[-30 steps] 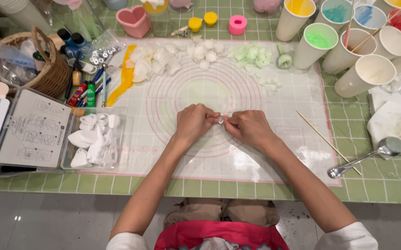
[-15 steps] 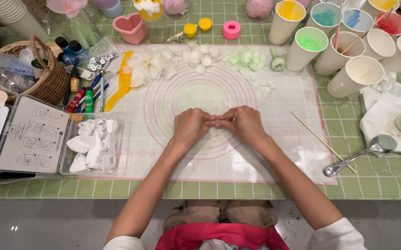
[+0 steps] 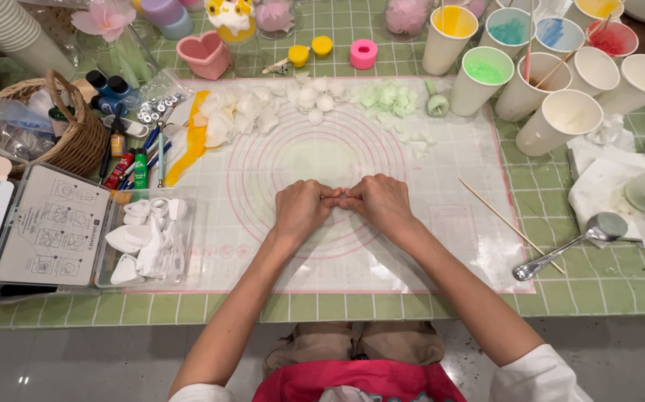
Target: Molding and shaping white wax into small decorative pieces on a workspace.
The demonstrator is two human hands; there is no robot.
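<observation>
- The left hand and the right hand meet knuckle to knuckle over the middle of a white mat printed with pink rings.
- The fingertips of both hands press together at one spot; whatever sits between them is too small and too hidden to make out, so I cannot tell what the pinch is closed on.
- Both hands rest low on the mat, wrists towards the person.
- Beyond the hands, along the far edge of the mat, lie white petal pieces and pale green pieces.
- A thin wooden stick lies slanted at the right edge of the mat, well apart from the right hand.
- A metal spoon lies on the green tiled table, just right of the stick.
- Paper cups, some holding coloured stuff, stand at the far right.
- To the left of the mat sits a clear box of white moulded shapes, beside it a flat lidded case.
- A wicker basket stands at the far left.
- A pink heart-shaped mould stands behind the mat.
</observation>
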